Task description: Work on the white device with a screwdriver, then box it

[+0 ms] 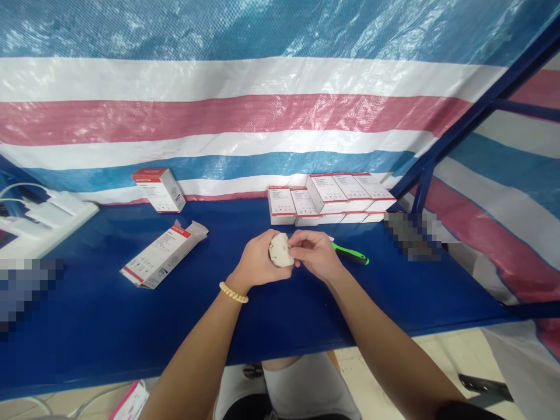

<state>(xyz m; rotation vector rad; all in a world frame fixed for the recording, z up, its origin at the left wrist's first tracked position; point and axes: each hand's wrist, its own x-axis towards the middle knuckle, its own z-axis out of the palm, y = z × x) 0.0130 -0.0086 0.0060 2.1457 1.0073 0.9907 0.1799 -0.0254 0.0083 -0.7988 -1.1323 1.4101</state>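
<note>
A small white plastic detector (280,251) is held up over the blue table, its face with slots turned toward me. My left hand (261,256) is closed around it from the left. On its right side my right hand (315,252) has thumb and forefinger pinched together at the edge; whatever is between those fingertips is too small or hidden to make out. Just behind my right hand lies a tool with a green and black handle (353,255), probably a screwdriver, its front end mostly covered by the hand.
An opened white and red carton (164,256) lies to the left on the blue table (210,338). Behind it stands another carton (158,191). Several cartons (330,195) are stacked at the back right. A power strip (48,227) with plugs sits far left. Striped sheeting (245,116) hangs behind.
</note>
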